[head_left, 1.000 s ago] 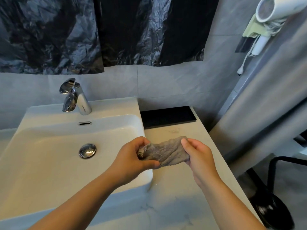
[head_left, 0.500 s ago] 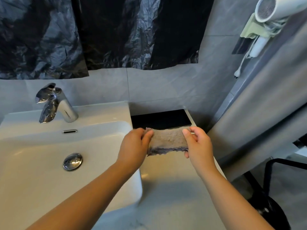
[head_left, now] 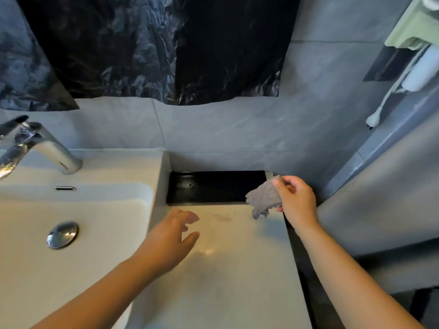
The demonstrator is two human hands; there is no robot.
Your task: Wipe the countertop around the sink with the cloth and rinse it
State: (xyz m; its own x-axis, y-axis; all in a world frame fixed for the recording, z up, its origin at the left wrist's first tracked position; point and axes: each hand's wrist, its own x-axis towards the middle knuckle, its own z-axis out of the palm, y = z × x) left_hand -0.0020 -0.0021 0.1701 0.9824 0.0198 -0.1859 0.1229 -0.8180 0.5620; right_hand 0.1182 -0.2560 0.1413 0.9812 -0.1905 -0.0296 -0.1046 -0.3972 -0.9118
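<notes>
The right hand (head_left: 297, 200) is up at the far right corner of the worktop (head_left: 237, 269), its grip pinched on the grey cloth (head_left: 263, 200) between thumb and fingers. The cloth hangs bunched and clear of the surface, its lower corner dangling just above the worktop's back edge, in front of the black tray (head_left: 209, 186) set against the wall. I'd judge it is held there because that corner is where a wipe would sensibly begin, so dirt gets drawn forward and towards the sink (head_left: 71, 269) rather than pushed into the wall joint.

The left hand (head_left: 171, 238) holds nothing; its grip is loose and wide, fingers spread, hovering over the strip of worktop just beside the sink's right rim (whether it touches the surface I cannot tell). It looks placed to steady the person or simply to stay out of the cloth's path.

A faint smear shows on the worktop near the tray's front edge, between the two hands, a likely first target. The tap (head_left: 40, 148) stands at the sink's far left and shows no water running, so rinsing appears to lie ahead.
</notes>
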